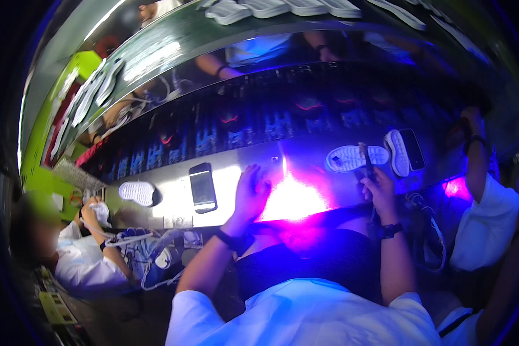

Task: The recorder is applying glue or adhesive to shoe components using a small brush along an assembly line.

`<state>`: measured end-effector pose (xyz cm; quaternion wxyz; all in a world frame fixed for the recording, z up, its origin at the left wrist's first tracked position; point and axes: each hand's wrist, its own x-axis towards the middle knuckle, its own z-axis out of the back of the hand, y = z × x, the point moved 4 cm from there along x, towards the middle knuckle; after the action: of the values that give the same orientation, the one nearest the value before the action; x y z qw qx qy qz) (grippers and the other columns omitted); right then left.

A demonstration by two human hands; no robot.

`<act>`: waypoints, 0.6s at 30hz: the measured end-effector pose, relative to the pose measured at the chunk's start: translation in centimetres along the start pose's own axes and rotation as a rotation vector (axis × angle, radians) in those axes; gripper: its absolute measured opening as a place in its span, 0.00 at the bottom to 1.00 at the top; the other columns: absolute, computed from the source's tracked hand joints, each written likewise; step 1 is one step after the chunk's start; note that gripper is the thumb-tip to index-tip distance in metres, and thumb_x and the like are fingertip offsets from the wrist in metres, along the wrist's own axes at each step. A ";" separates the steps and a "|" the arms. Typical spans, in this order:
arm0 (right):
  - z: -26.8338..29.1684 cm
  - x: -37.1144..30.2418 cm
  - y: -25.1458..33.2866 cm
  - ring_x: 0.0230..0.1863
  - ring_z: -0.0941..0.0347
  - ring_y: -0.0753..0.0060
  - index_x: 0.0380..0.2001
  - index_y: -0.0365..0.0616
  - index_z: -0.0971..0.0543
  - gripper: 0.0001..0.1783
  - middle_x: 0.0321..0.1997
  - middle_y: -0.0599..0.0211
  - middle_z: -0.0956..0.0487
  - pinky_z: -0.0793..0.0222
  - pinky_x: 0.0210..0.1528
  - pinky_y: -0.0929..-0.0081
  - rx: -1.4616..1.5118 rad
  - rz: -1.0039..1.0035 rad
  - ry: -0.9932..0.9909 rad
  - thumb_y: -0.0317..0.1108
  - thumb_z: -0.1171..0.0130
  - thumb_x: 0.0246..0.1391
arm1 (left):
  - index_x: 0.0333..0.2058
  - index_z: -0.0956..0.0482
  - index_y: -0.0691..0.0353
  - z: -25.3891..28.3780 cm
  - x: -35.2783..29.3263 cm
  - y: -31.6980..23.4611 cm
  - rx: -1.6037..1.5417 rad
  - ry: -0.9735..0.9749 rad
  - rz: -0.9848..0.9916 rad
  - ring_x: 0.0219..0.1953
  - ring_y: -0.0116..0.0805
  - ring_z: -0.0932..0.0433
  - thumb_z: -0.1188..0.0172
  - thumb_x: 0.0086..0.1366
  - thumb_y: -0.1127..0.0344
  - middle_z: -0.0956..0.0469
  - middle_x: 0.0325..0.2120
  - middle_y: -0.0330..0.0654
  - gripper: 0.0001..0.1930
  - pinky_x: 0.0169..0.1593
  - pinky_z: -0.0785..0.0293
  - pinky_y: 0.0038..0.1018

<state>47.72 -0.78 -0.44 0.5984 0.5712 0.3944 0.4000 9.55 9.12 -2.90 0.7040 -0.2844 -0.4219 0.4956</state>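
Observation:
My right hand (380, 187) is closed round a slim dark stick-like tool (368, 162); its kind is hard to make out. The tool's brownish tip lies over a white shoe sole (345, 159) flat on the metal bench. To the left, my left hand (250, 193) is at the bench with fingers stretched out and nothing visible in them. Beside it a bright white and pink glare (297, 196) washes out the bench top. A second white sole (396, 153) sits right of the first, against a dark flat rectangular object (411, 149).
A dark phone (203, 188) and another white sole (136, 193) lie left on the bench (242, 157). A co-worker's hand (92, 211) holds something white at far left; another's arm (476, 153) reaches in at right. More soles (262, 8) line the upper shelf.

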 end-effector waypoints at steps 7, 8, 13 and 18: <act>-0.2 0.2 0.1 0.22 0.29 0.85 0.58 0.37 0.26 0.20 0.29 0.71 0.22 0.33 0.22 0.84 -0.007 0.001 0.030 0.28 0.41 0.64 | 0.62 0.28 0.66 5.0 11.2 -4.5 0.349 0.229 -0.240 0.61 0.46 0.25 0.29 0.60 0.64 0.23 0.57 0.53 0.32 0.64 0.30 0.38; -0.1 0.3 0.1 0.22 0.29 0.85 0.58 0.37 0.26 0.20 0.29 0.71 0.22 0.33 0.22 0.84 0.001 -0.001 0.032 0.28 0.41 0.64 | 0.62 0.28 0.66 4.6 13.2 -4.7 0.358 0.231 -0.240 0.61 0.46 0.25 0.29 0.60 0.64 0.23 0.57 0.53 0.32 0.64 0.30 0.38; -0.3 0.2 -0.1 0.23 0.28 0.85 0.59 0.38 0.26 0.21 0.31 0.71 0.22 0.33 0.22 0.83 0.006 -0.080 0.019 0.24 0.43 0.64 | 0.60 0.27 0.71 -1.8 23.0 -4.8 0.141 0.419 0.097 0.54 0.42 0.21 0.28 0.59 0.60 0.22 0.55 0.53 0.33 0.59 0.26 0.37; -0.6 0.3 0.0 0.23 0.29 0.84 0.60 0.38 0.26 0.21 0.33 0.71 0.22 0.32 0.23 0.82 0.000 -0.092 0.047 0.24 0.42 0.63 | 0.55 0.22 0.69 -8.2 25.5 -12.1 -0.315 0.628 0.029 0.48 0.37 0.19 0.30 0.60 0.64 0.19 0.50 0.50 0.26 0.55 0.24 0.33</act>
<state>47.32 -0.29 -0.47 0.6067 0.5428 0.4345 0.3853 26.23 28.96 11.02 0.7397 -0.5339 -0.2520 0.3229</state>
